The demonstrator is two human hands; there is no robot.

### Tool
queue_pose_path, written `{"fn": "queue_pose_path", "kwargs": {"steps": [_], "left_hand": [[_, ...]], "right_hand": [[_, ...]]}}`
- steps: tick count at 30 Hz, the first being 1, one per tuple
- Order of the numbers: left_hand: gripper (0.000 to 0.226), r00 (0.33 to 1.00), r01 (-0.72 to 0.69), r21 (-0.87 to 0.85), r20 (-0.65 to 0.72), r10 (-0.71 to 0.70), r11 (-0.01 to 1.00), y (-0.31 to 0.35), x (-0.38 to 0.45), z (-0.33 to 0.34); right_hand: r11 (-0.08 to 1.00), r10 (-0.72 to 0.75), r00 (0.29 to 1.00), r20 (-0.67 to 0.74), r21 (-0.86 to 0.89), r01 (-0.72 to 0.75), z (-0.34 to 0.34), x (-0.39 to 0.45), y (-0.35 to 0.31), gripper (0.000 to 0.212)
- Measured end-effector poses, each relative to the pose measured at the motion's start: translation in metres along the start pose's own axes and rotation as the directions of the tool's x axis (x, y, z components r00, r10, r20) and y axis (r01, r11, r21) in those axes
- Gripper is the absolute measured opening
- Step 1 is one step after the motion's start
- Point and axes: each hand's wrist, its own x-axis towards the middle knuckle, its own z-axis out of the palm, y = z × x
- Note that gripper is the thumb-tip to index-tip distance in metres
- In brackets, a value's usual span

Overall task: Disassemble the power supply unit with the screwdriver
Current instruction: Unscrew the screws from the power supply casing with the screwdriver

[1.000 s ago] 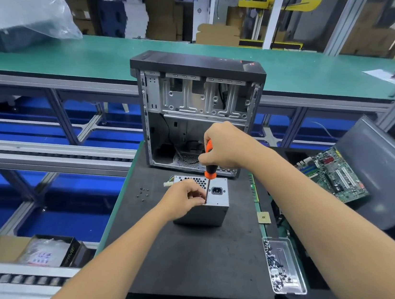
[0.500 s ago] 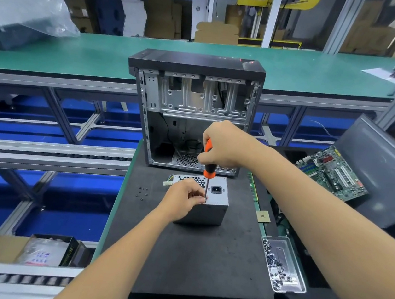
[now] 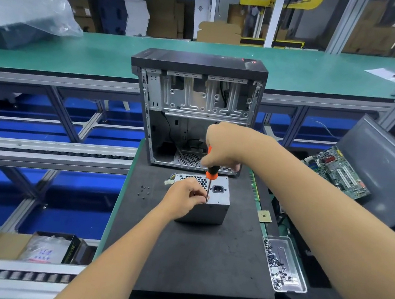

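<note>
The power supply unit [image 3: 205, 204] is standing on the dark tabletop [image 3: 192, 254], just before the open computer case [image 3: 194, 110]. My left hand [image 3: 183, 199] is pinching at its top edge, my right hand [image 3: 224, 146] is gripping the screwdriver [image 3: 211, 176] upright. If the tip is slipping, it could hurt my fingers.

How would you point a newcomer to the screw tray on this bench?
Start at the open computer case standing at the back of the dark mat. Come toward the viewer along the mat's right edge, past the small gold chip. The screw tray is the clear, shallow plastic one full of dark screws, unlike the few loose screws lying bare on the mat's left side.
</note>
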Motion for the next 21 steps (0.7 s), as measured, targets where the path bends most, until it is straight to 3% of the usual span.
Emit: {"fn": "queue_pose_path", "kwargs": {"steps": [4, 8, 12, 14, 21], "left_hand": [[0.012, 1.000, 0.014, -0.013, 0.007, -0.014, 1.000, 0.001, -0.001, -0.003], [0.010, 1.000, 0.021, -0.049, 0.016, -0.021, 0.999, 0.000, -0.001, -0.004], [0.008, 1.000, -0.016, -0.055, 0.010, 0.016, 0.998, -0.002, -0.001, -0.002], [0.009, 0.999, -0.039, -0.034, 0.000, 0.039, 0.999, -0.002, 0.000, -0.001], [0.022, 0.998, -0.069, 0.029, 0.002, 0.069, 0.997, -0.003, 0.002, 0.003]], "right_hand": [[0.996, 0.090, 0.985, -0.149, 0.013, -0.089, 0.005, 0.000, -0.003, 0.033], [0.990, 0.125, 0.981, -0.147, 0.076, -0.115, 0.010, 0.005, -0.001, 0.032], [0.999, -0.031, 0.998, -0.058, 0.006, 0.032, 0.009, 0.003, 0.000, 0.033], [0.992, -0.123, 0.992, 0.026, -0.030, 0.124, 0.004, 0.000, -0.001, 0.024], [0.985, -0.166, 0.983, 0.080, -0.034, 0.169, -0.004, -0.001, 0.002, 0.010]]}}
